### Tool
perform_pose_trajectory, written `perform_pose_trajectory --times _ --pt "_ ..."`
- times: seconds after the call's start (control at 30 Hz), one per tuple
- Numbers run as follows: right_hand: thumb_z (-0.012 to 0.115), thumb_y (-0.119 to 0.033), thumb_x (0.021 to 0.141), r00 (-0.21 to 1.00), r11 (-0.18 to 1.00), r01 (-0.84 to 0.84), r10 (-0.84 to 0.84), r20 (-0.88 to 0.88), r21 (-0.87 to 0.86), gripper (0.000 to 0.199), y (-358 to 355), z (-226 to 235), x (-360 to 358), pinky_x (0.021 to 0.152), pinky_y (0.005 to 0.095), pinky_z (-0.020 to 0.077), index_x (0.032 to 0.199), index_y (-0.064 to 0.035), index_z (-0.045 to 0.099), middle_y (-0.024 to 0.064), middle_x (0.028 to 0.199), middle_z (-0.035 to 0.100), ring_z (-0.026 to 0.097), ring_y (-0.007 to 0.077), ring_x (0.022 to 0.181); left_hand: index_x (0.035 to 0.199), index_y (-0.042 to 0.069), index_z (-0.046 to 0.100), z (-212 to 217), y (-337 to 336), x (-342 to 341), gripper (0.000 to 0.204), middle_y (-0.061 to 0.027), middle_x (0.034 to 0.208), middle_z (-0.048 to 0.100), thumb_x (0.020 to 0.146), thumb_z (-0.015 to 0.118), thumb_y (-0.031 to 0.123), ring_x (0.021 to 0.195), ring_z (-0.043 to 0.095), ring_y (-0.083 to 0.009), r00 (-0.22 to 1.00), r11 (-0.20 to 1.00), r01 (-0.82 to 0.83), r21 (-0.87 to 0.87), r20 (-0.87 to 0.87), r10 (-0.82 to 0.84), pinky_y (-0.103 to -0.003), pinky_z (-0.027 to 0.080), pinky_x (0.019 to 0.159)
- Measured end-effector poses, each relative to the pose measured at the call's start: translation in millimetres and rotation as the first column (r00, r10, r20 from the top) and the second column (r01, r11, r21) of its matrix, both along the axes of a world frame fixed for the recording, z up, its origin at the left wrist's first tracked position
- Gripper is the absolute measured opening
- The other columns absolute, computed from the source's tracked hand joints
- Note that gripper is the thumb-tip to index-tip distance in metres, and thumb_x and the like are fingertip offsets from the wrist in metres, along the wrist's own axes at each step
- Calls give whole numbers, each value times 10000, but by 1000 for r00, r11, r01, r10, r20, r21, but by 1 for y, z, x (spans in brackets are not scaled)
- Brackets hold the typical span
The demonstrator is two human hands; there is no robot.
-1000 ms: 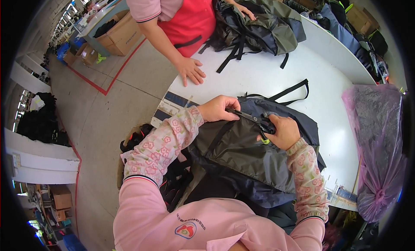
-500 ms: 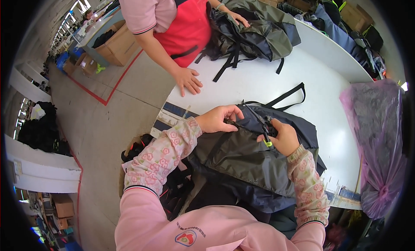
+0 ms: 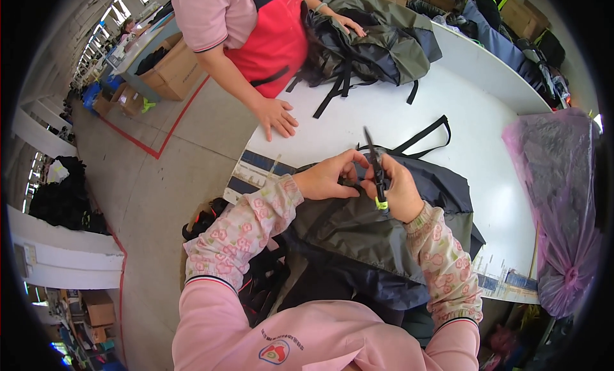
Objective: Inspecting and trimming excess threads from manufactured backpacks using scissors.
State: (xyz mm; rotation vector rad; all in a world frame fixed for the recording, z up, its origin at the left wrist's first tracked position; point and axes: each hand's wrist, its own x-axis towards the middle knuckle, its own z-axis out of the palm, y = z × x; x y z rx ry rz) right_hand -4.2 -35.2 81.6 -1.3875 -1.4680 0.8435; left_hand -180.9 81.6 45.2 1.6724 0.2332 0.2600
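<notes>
A dark grey and navy backpack (image 3: 358, 233) lies on the white table (image 3: 473, 96) in front of me, partly hanging over the near edge. My left hand (image 3: 329, 176) pinches the fabric near the bag's top. My right hand (image 3: 400, 192) is closed around a black strap (image 3: 376, 169) with a yellow-green tip, held upright against the left fingers. A black strap loop (image 3: 425, 135) from the bag lies on the table beyond my hands.
A person in a red apron (image 3: 268, 25) stands across the table, one hand (image 3: 276, 118) flat on its edge, the other on an olive and black backpack (image 3: 371, 41). A pink plastic bag (image 3: 556, 198) hangs at the right. Cardboard boxes (image 3: 169, 67) stand on the floor.
My two hands have come together over the bag's top, and the black strap in my right hand now stands upright. The other person shifted slightly toward the table.
</notes>
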Motion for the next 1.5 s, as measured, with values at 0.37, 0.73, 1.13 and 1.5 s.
perform_pose_trajectory --times 0.37,0.73,1.13,1.5 --pt "743 -99 806 920 895 381 -392 0 -233 243 -120 -23 110 523 197 347 843 -74 504 -39 690 505 442 36 590 927 44 622 -4 76 8 233 1 829 616 754 756 122 772 551 -74 969 908 -237 346 15 247 -235 447 722" --pt "716 12 726 842 779 540 -496 214 -318 284 -289 -80 99 664 261 457 946 -16 539 45 802 585 537 119 706 927 92 622 -14 -30 17 215 -55 954 602 762 731 178 953 547 -285 968 552 -242 798 162 191 -376 426 852" --pt "803 -185 655 699 838 539 -393 598 -79 360 -274 -108 75 734 430 414 881 -56 555 129 817 577 550 364 810 970 92 653 -76 -175 89 282 -42 941 579 712 762 132 954 540 -218 975 560 196 805 -102 -195 -373 414 891" --pt "807 -494 593 570 947 298 -80 818 -116 567 -258 -35 97 726 387 404 898 -70 587 63 796 608 598 259 812 959 -6 664 -75 -148 94 217 10 782 620 788 750 96 711 546 -47 896 910 302 -283 -243 -373 -215 454 659"
